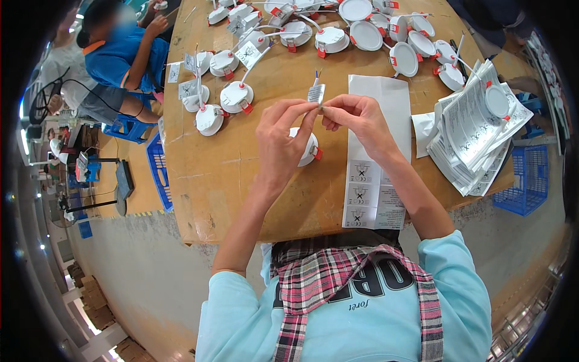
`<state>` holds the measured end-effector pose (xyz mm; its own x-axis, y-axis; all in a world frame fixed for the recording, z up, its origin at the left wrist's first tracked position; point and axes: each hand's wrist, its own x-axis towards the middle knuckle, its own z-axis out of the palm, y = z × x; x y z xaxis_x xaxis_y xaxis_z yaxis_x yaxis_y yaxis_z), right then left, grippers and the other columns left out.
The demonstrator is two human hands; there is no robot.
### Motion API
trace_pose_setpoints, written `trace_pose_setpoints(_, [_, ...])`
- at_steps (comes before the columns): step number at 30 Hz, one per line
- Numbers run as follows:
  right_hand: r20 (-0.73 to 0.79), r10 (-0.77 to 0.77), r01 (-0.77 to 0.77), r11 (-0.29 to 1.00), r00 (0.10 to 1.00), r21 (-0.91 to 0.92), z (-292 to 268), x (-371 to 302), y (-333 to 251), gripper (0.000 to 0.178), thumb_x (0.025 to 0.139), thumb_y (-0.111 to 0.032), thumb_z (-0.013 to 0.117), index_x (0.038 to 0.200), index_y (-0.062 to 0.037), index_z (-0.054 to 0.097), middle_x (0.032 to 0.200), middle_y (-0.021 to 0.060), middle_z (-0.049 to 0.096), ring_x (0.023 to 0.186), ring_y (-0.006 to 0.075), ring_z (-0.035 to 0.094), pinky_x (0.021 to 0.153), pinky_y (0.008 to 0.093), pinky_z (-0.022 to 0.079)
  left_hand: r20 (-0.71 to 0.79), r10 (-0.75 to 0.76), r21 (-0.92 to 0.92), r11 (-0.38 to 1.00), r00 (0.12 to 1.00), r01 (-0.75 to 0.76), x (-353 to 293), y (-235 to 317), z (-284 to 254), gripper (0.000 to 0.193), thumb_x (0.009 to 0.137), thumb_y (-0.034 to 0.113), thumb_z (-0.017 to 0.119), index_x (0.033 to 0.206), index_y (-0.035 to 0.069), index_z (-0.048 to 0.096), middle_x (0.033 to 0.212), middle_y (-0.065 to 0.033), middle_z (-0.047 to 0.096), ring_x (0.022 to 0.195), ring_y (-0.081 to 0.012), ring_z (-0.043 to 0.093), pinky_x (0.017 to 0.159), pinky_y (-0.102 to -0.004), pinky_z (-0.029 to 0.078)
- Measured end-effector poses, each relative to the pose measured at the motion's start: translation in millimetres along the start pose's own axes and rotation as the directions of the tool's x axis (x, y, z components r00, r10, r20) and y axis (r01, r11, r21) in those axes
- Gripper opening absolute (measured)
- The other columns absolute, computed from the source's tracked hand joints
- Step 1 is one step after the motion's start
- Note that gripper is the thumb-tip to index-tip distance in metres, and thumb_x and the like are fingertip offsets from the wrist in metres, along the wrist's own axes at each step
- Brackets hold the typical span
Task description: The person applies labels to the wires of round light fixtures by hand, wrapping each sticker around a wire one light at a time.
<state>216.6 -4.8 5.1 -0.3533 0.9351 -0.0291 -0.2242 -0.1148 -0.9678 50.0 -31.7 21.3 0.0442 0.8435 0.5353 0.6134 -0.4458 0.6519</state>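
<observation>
A small printed silvery-white label point(316, 93) stands up at the fingertips of both my hands, with thin wire ends poking out above it. It appears folded around the cable of a round white downlight point(309, 151), which sits on the table partly behind my left hand and shows a red clip. My left hand point(286, 136) is closed, pinching the label's lower edge. Closed as well, my right hand point(360, 120) pinches the same edge from the other side. Under my right forearm lies a white label sheet point(378, 96), with printed labels left on its lower part.
Several finished-looking downlights point(332, 40) crowd the far side of the brown table point(241, 181). A thick stack of label sheets point(464, 145) lies at the right, a downlight point(497, 101) on top. Blue crates point(522, 181) flank the table. A co-worker in a blue shirt point(120, 54) sits at far left.
</observation>
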Motion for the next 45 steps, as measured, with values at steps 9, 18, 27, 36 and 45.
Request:
trace_pose_setpoints(9, [-0.005, -0.006, 0.006, 1.000, 1.000, -0.025, 1, 0, -1, 0.019, 0.087, -0.011, 0.059, 0.094, 0.0050, 0.066, 0.078, 0.0079, 0.066, 0.070, 0.0110, 0.061, 0.067, 0.0233, 0.050, 0.041, -0.018, 0.040, 0.999, 0.999, 0.017, 2, -3, 3, 0.011, 0.075, 0.003, 0.067, 0.086, 0.007, 0.067, 0.085, -0.0053, 0.066, 0.078, -0.0228, 0.061, 0.071, -0.0336, 0.047])
trace_pose_setpoints(18, [-0.033, -0.018, 0.015, 0.996, 0.999, -0.084, 4, 3, -5, 0.017, 0.086, -0.010, 0.058, 0.091, 0.0057, 0.065, 0.077, 0.0067, 0.066, 0.070, 0.0093, 0.061, 0.067, 0.0227, 0.050, 0.086, -0.063, -0.006, 0.998, 0.994, 0.064, 11, -4, -3, 0.008, 0.078, 0.004, 0.067, 0.086, 0.002, 0.067, 0.081, -0.0074, 0.066, 0.071, -0.0170, 0.062, 0.064, -0.0291, 0.048])
trace_pose_setpoints(27, [-0.081, -0.063, 0.044, 0.975, 0.995, -0.216, 10, -4, -4, 0.013, 0.084, -0.005, 0.060, 0.089, 0.0056, 0.065, 0.076, 0.0074, 0.067, 0.072, 0.0115, 0.064, 0.067, 0.0228, 0.051, 0.159, -0.023, 0.051, 0.999, 0.987, 0.015, 12, -3, -5, 0.008, 0.073, 0.004, 0.068, 0.081, 0.004, 0.066, 0.079, -0.0070, 0.066, 0.075, -0.0225, 0.062, 0.072, -0.0325, 0.045])
trace_pose_setpoints(36, [-0.115, -0.210, 0.149, 0.906, 0.971, -0.395, 11, -1, 2, 0.008, 0.078, -0.003, 0.062, 0.082, 0.0038, 0.065, 0.067, 0.0047, 0.063, 0.061, 0.0074, 0.055, 0.058, 0.0225, 0.043, 0.089, -0.001, 0.100, 0.995, 0.996, -0.008, 9, -3, 1, 0.008, 0.070, 0.005, 0.068, 0.077, 0.004, 0.063, 0.076, -0.0056, 0.063, 0.072, -0.0233, 0.061, 0.071, -0.0339, 0.046])
trace_pose_setpoints(45, [-0.090, -0.224, 0.176, 0.912, 0.970, -0.371, 15, -9, -1, 0.006, 0.079, -0.001, 0.062, 0.082, 0.0030, 0.065, 0.069, 0.0032, 0.063, 0.063, 0.0070, 0.055, 0.059, 0.0216, 0.043, 0.107, -0.106, 0.008, 0.994, 0.989, 0.105, 2, 4, -1, 0.006, 0.072, 0.006, 0.066, 0.078, 0.004, 0.063, 0.077, -0.0065, 0.064, 0.071, -0.0236, 0.060, 0.070, -0.0343, 0.046])
